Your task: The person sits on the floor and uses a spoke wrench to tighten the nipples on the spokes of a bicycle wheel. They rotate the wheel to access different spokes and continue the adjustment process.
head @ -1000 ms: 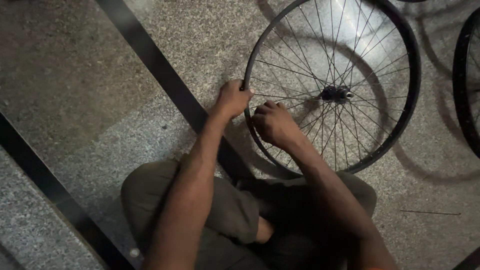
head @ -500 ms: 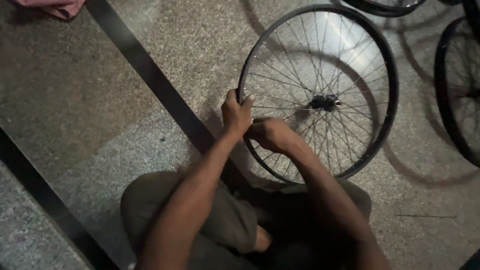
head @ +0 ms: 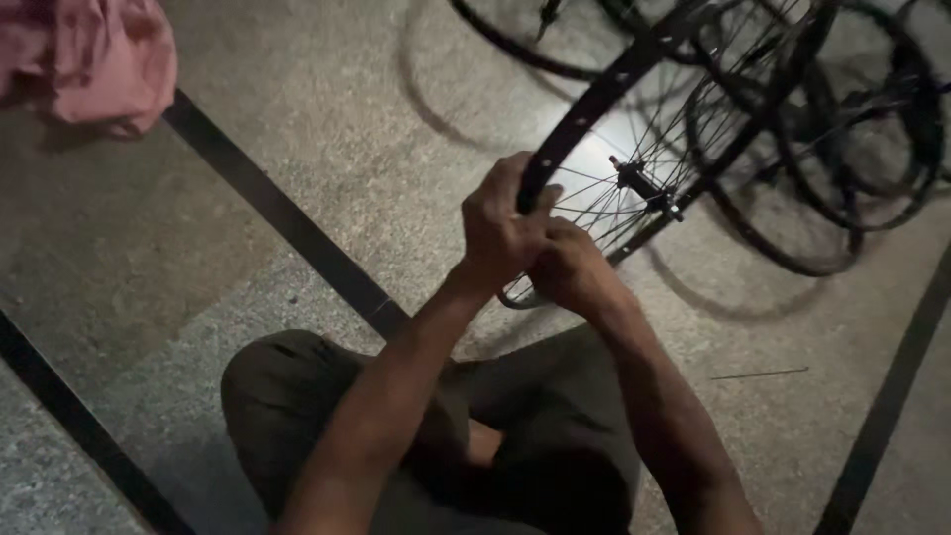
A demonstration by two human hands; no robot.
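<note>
At the bottom of the frame the person sits on the floor (head: 297,149) with bent legs in dark trousers (head: 297,396). Two bare arms reach up toward the middle of the frame.

The left hand (head: 500,228) is closed tight around the black rim of a bicycle wheel (head: 584,109). The fingers wrap over the edge, so that grip is clenched on the wheel. The right hand (head: 570,267) sits just beside and under the left one, pressed against the low part of the same rim. It looks closed on the rim too, but its fingers are partly hidden by the left hand.

A moment ago the wheel lay almost flat, and I could see its whole round shape. Now it is tipped up on its edge, so it looks like a thin slanted bar running from the hands to the top right. The hands have slid close together on the rim. It seems to me the person has lifted and turned the wheel to get at another part of it.

The hub (head: 639,183) with its thin spokes shows just right of the hands.

Farther off, in the upper right, more wheels (head: 852,129) lie piled on the floor. In the upper left corner lies a pink cloth (head: 89,59).
</note>
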